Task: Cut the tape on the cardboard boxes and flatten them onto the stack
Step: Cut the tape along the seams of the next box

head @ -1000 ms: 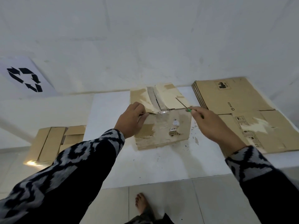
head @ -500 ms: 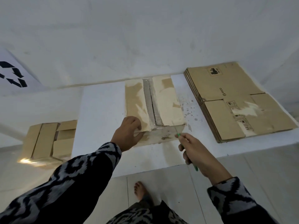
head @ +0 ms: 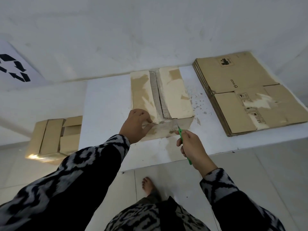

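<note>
We had the cardboard box (head: 160,97) lying on the white table (head: 106,100), its top flaps toward the wall and a strip of clear tape (head: 155,90) running down the seam between them. Our left hand (head: 135,125) rested on the near left corner of the box, fingers curled over the edge where the tape wrapped round, pinning it down. Our right hand (head: 191,146) was closed round a green cutter (head: 183,142), its tip touching the taped near edge just beside the left fingertips. That closeness was, we judged, the main hazard: if the blade slipped sideways on the glossy tape it could run into the holding fingers. A pull toward the body could also skid off the box edge, since the box sat near the front of the table above a bare foot (head: 148,185) on the tiled floor. The box looked light and was held at one corner only, so a hard stroke might swing it or tear the worn flaps instead of parting the tape. The stack (head: 246,97) of flattened boxes lay to the right, well clear of the blade, and another box (head: 55,137) sat on the floor to the left
</note>
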Tool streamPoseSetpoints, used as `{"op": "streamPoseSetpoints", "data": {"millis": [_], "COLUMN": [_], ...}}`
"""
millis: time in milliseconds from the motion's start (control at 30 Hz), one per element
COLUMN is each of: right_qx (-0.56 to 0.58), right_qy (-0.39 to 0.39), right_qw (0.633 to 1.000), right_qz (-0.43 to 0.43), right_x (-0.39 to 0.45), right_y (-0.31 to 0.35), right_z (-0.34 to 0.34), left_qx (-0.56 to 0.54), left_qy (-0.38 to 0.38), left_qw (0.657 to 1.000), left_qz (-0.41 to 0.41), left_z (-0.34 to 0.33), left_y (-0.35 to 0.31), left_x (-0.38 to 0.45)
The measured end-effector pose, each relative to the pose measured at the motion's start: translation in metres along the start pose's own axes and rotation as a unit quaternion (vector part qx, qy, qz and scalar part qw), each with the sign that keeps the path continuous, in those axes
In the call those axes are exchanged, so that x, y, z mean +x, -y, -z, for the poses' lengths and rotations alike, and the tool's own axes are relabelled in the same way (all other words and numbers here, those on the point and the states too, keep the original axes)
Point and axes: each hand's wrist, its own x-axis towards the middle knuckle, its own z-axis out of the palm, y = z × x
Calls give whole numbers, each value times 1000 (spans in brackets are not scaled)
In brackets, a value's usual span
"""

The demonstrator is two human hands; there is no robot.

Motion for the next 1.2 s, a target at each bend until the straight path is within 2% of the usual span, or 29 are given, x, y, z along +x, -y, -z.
{"op": "streamPoseSetpoints", "data": {"millis": [133,300,567,867,1200], "right_qx": [-12,-10,-39,-69,-38], "right_qy": [-4,35,26,88,72], "right_qw": [1000,999,998,989,996], "right_qz": [-11,-7,-40,-94,-48], "right_x": [5,6,16,22,22], "right_y": [5,11,32,60,42], "right_z": [-4,-7,-16,-7,-24], "left_qx": [-7,-10,-17,-10,-7], "left_qy": [5,10,12,-5,-7], "left_qw": [1000,1000,1000,1000,1000], "left_qz": [6,9,6,1,4], "left_z": [2,4,5,3,2], "left_y": [1,1,1,-1,-1], "left_x": [1,1,1,1,3]}}
